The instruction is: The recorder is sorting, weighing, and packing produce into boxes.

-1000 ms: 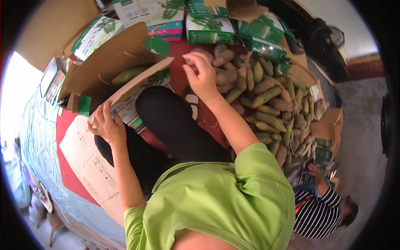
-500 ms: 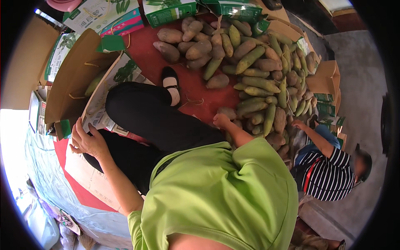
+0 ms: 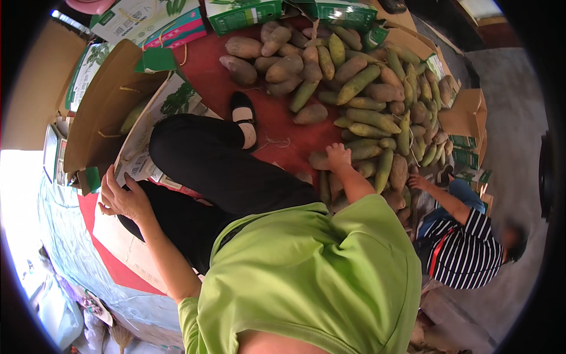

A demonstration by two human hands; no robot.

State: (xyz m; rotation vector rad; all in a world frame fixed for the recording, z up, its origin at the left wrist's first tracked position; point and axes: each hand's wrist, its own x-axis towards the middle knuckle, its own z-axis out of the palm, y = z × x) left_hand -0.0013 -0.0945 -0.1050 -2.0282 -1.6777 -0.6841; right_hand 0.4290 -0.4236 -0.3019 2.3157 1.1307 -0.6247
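**Left hand on carton, right hand at the fruit heap**

Left hand [image 3: 121,197]: fingers spread, palm resting on the edge of the open cardboard carton [image 3: 109,100], gripping nothing else. One greenish fruit [image 3: 134,115] is visible inside; judged barely filled, most packing left.

Centre: black-trousered legs and shoe on the red mat [image 3: 200,59].

Right hand [image 3: 339,156]: fingers curled down onto a fruit at the near edge of the heap [image 3: 365,88]; whether it grips cannot be told. Fruit under the hand mostly hidden, long axis unclear. Neighbouring fruits lie flat, mostly pointing away-right.

Far right: another person in a striped shirt [image 3: 466,251] reaches into the heap.
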